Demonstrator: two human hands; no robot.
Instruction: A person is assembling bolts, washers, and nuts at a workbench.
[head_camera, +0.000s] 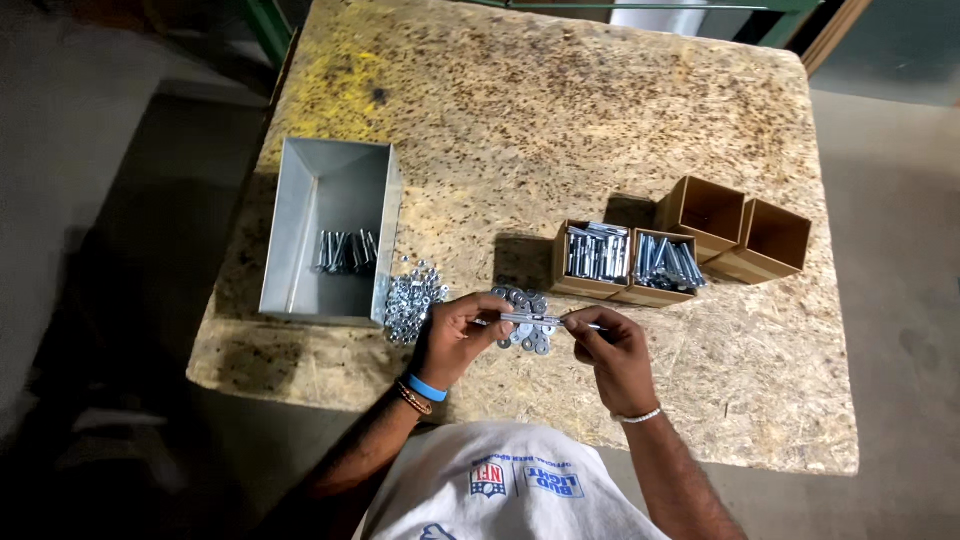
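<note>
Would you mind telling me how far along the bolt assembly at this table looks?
Done: a small batch of bolts lies in the metal bin. In hand: the left hand and right hand hold one bolt between them over the washers. Left: two cardboard boxes of bolts remain full, with a pile of nuts.

Silver hardware on a speckled tan board

A tan chipboard table (560, 120), flecked dark brown and stained yellow at one corner, is seen. A grey metal tray (300, 220), brown cardboard boxes (772, 240), silver bolts (598, 252), nuts (412, 298) and washers (524, 318) are shown. A blue wristband (427, 388) and white shirt (510, 485) are worn.
</note>
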